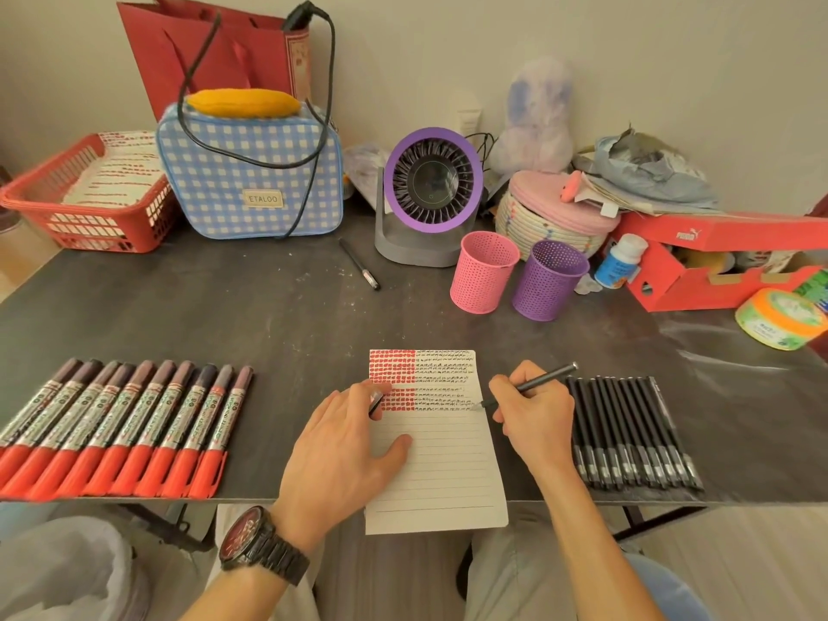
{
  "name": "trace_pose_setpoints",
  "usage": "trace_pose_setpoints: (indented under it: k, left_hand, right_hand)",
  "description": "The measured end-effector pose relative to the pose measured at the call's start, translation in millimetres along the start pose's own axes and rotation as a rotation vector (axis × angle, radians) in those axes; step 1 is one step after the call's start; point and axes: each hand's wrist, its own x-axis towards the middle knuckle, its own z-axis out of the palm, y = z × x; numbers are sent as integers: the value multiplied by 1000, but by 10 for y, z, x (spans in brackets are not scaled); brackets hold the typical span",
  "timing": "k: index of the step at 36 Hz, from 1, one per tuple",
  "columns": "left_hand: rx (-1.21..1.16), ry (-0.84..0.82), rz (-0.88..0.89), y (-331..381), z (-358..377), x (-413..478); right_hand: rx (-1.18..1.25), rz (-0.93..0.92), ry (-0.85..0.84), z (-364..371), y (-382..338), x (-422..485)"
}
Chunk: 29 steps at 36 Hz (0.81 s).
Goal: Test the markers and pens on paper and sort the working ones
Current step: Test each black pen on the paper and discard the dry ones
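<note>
Worktop (269, 329): right hand (533, 410) grip closed round black pen (544, 378), tip on lined paper (439, 463); left hand (340, 445) flat on paper, grip pinching pen cap (375, 402).

Left hand (340, 445) covers most of a small black piece (375, 403) pinched in its fingers, so what it is can't be told; the pen (540, 381) in the right hand (533, 414) has a blurred tip at the paper (439, 477), touching or not is unclear. The red-capped markers (112, 428) run off the left edge, labels smeared beyond reading; the red shoe box (717, 271) is cut by the right edge; print on the black pens (636, 434) is too small.
</note>
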Motion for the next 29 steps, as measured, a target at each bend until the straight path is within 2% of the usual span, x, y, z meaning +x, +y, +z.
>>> trace_pose_setpoints:
  k: [12, 15, 21, 23, 29]
  left_hand:
    - [-65, 9, 58, -62, -33, -5]
    - [-157, 26, 43, -73, -60, -11]
    - [-141, 50, 86, -84, -34, -48]
    - [-114, 64, 104, -90, -9, -54]
    - [-142, 123, 102, -106, 27, -77]
  right_hand:
    - [248, 14, 131, -40, -105, -69]
    - [334, -11, 43, 3, -185, -168]
    - [690, 88, -296, 83, -355, -364]
    - [704, 120, -326, 113, -337, -416]
    - [728, 179, -257, 85, -211, -441]
